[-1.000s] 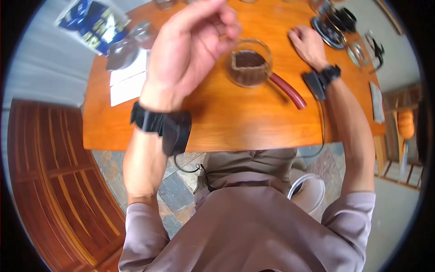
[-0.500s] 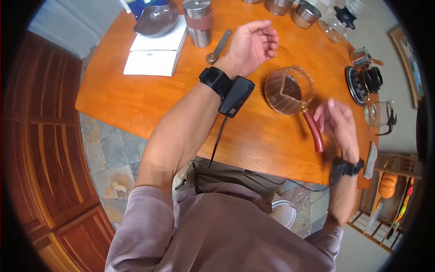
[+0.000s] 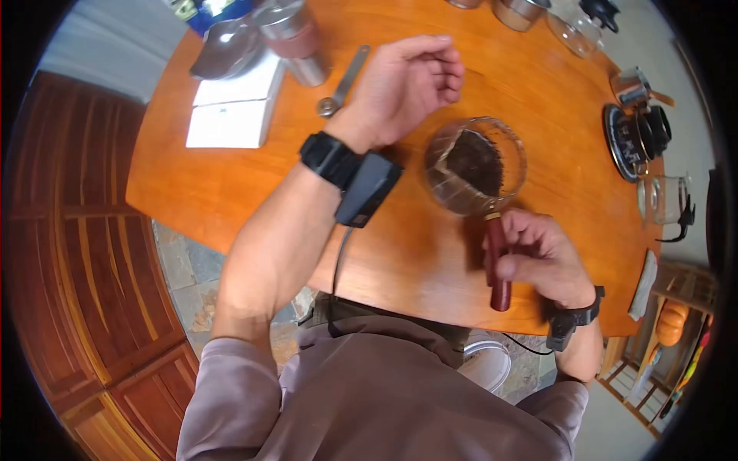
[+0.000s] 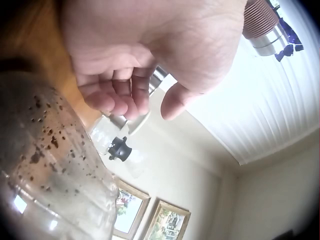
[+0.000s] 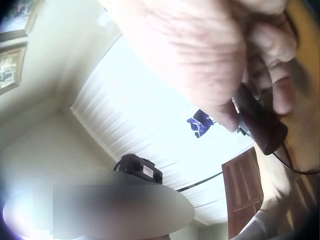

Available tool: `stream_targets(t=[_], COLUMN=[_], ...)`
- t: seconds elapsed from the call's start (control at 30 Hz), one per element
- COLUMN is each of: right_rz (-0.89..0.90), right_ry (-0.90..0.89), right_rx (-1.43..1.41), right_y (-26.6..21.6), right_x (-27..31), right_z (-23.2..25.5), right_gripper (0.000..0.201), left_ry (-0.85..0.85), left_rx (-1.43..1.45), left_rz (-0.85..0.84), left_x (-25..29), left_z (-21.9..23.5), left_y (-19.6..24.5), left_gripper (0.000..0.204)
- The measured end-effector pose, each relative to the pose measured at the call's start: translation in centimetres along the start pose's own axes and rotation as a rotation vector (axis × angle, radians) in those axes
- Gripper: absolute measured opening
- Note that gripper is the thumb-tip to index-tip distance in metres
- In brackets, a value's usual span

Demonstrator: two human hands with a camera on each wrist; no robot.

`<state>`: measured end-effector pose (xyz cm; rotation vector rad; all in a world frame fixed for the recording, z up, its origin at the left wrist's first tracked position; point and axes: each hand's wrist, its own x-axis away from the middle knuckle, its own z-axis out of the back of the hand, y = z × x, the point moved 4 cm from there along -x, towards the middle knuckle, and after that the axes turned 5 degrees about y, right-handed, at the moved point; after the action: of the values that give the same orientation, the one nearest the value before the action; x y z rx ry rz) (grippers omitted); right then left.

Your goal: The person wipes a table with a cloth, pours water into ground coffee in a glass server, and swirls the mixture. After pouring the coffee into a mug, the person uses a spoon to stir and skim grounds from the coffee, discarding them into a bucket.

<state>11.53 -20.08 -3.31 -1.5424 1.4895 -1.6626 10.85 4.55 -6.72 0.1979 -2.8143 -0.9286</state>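
A ribbed glass pot [image 3: 453, 190] with dark grounds [image 3: 475, 163] inside stands on the table, its red-brown handle [image 3: 500, 290] pointing toward the person. The right hand [image 3: 543, 257] holds that handle between thumb and fingers; the right wrist view shows the hand [image 5: 200, 55] around the dark handle [image 5: 260, 125]. To the left of the pot, the left hand [image 3: 403, 94] is held above the table, fingers loosely curled and empty. In the left wrist view, dark specks cling to the glass pot [image 4: 65, 170] beside the left hand [image 4: 145, 45].
Left of the left hand lie a metal scoop [image 3: 347, 83], a steel cup with a brown band [image 3: 290, 38], and a grey dish [image 3: 226, 50] on a white scale [image 3: 228, 125]. At right are a dark cup [image 3: 658, 131], a plate [image 3: 619, 142] and a glass server [image 3: 665, 198].
From the table's right side, the right hand has come to the pot's handle and taken hold of it. The pot appears turned slightly. The left hand stays raised and empty; the head view has shifted.
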Motion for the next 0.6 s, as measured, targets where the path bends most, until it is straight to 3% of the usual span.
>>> stream_targets(t=[0.1, 0.23, 0.3, 0.47, 0.53, 0.6], right_rz=[-0.014, -0.024, -0.14, -0.046, -0.046, -0.068], right_ry=[-0.121, -0.139, -0.154, -0.196, -0.234, -0.224], right_rx=[-0.088, -0.193, -0.14, -0.122, -0.143, -0.16], right_y=[0.0, -0.2, 0.4, 0.4, 0.2, 0.4], right_x=[0.4, 0.1, 0.3, -0.3, -0.1, 0.1], right_z=[-0.1, 1.2, 1.6, 1.7, 1.9, 1.9], right_gripper=[0.018, 0.017, 0.037, 0.039, 0.025, 0.026], left_ry=[-0.003, -0.001, 0.015, 0.026, 0.029, 0.037], left_rx=[0.003, 0.008, 0.009, 0.008, 0.016, 0.004], left_rz=[-0.016, -0.031, -0.042, -0.054, -0.045, -0.053], left_x=[0.2, 0.4, 0.5, 0.4, 0.4, 0.5], left_z=[-0.1, -0.2, -0.1, 0.0, 0.1, 0.1], left_y=[0.0, 0.2, 0.2, 0.2, 0.2, 0.2], left_gripper=[0.024, 0.022, 0.022, 0.022, 0.022, 0.022])
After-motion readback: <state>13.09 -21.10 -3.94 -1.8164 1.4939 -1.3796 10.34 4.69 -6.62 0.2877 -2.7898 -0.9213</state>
